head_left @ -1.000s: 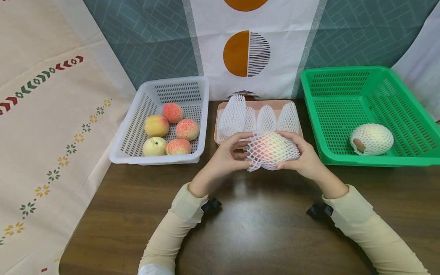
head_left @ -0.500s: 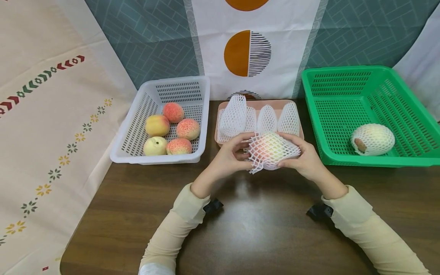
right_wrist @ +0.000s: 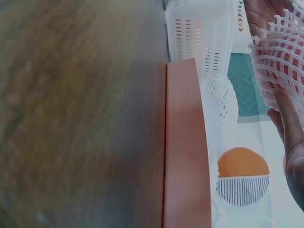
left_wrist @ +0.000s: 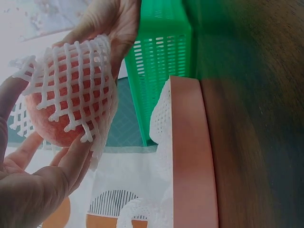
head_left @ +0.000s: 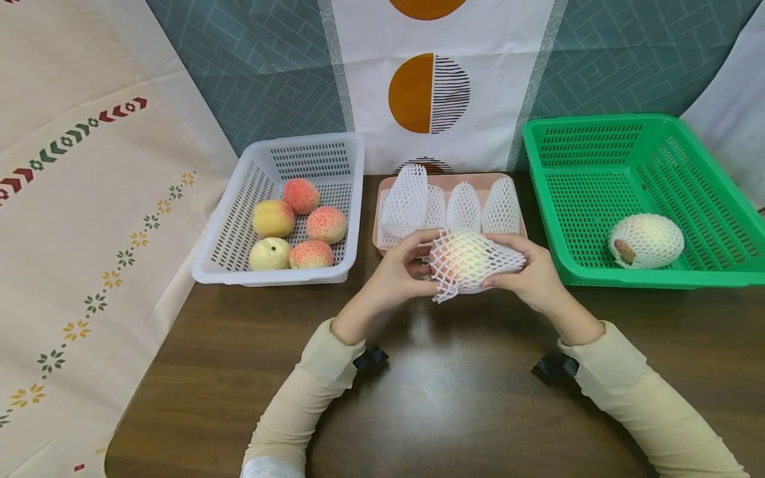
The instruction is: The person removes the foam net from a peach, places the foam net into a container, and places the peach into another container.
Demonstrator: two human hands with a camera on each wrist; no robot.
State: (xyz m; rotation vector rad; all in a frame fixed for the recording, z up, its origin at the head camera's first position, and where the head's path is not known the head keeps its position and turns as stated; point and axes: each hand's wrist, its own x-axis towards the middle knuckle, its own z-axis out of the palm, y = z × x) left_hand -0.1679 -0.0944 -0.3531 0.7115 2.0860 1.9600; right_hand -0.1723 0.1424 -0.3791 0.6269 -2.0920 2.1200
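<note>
A pink and yellow peach (head_left: pixel 460 255) sits inside a white foam net sleeve (head_left: pixel 503 260), held above the table between both hands. My left hand (head_left: pixel 402 271) grips the peach at the sleeve's loose, open end, thumb and fingers on opposite sides. On the other side, my right hand (head_left: pixel 530 271) pinches the sleeve's narrowed right end. Red peach skin (left_wrist: pixel 50 121) shows below the net's ragged edge in the left wrist view. In the right wrist view the netted peach (right_wrist: pixel 285 66) is cut off by the frame's edge.
Several peaches (head_left: pixel 325 224) lie in a white basket (head_left: pixel 200 269) at left. Behind my hands, a pink tray (head_left: pixel 457 179) carries several white foam sleeves (head_left: pixel 501 206). A green basket (head_left: pixel 597 277) at right contains one netted fruit (head_left: pixel 648 240). Patterned cloth (head_left: pixel 442 40) hangs behind.
The sleeve has stretched out to a narrower point at its right end, and my right hand has shifted slightly right. My left hand stays nearly where it was on the peach.
</note>
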